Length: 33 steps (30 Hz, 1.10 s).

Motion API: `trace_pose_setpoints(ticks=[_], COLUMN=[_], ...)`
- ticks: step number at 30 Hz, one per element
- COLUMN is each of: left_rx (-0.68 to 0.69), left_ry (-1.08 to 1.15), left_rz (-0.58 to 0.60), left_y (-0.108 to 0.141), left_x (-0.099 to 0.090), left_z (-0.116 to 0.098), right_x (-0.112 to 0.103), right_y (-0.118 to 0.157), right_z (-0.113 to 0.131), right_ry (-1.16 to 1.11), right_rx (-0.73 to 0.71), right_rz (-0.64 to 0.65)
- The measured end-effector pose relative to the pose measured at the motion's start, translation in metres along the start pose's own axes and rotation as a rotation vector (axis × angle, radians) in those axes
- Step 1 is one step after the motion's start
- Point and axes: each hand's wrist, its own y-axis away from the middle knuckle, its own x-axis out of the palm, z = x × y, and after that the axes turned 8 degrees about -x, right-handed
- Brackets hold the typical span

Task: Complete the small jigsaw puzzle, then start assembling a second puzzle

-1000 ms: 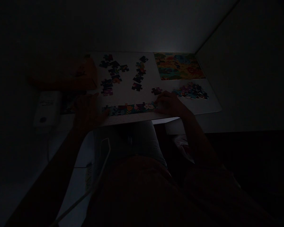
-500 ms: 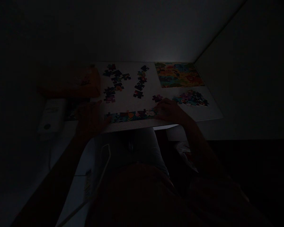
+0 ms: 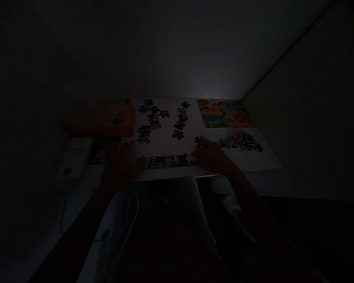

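Super dark shot, so only the lit patch of the desk readable. Joined strip of puzzle pieces lying flat along the near edge of the desk, running left to right. Left hand resting at the strip's left end, fingers spread flat and touching or just about touching the end piece; too dim to be sure. Right hand down at the strip's right end, fingers curled over that end, pressed on it rather than lifting anything. So: strip stretched between the two hands, one at each end, hands well apart from each other, neither one clearly clamped round a piece. Couldn't tell if a loose piece sat under the right fingers.

Single loose piece just beyond the right hand, near its fingertips. Scattered loose pieces further back on the desk, in two rough clusters behind the strip. Small heap of pieces off to the right, near the right hand but apart from it. Colourful reference picture lying flat at the far right corner. Orange box at the far left, and a white device with a cable just left of the left hand.
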Motion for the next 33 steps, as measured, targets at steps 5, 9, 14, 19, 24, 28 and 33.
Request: trace_pose_setpoints(ticks=[5,9,14,19,24,28,33], left_rx=[-0.01,0.021,0.022,-0.007,-0.011,-0.001,0.021], left_ry=[-0.001,-0.015,0.094,0.161,0.175,0.131,0.096], left_rz=[-0.002,0.003,-0.015,-0.037,-0.027,-0.033,-0.057], left_y=[0.001,0.0,-0.002,0.0,0.0,0.0,0.0], left_x=[-0.001,0.002,0.008,0.01,0.009,0.009,0.01], left_z=[-0.002,0.002,0.008,0.008,0.005,0.006,0.007], right_x=[0.004,0.009,0.001,-0.016,-0.017,-0.007,-0.006], right_y=[-0.063,-0.142,-0.196,-0.203,-0.207,-0.211,-0.211], right_z=[-0.046,-0.109,-0.158,-0.175,-0.177,-0.176,-0.173], right_ry=[-0.052,-0.028,0.026,-0.036,-0.102,-0.093,-0.093], right_rx=[0.078,0.246,0.289,0.267,0.363,0.401,0.366], right_rz=[-0.11,-0.125,0.046,0.205,0.211,0.135,0.071])
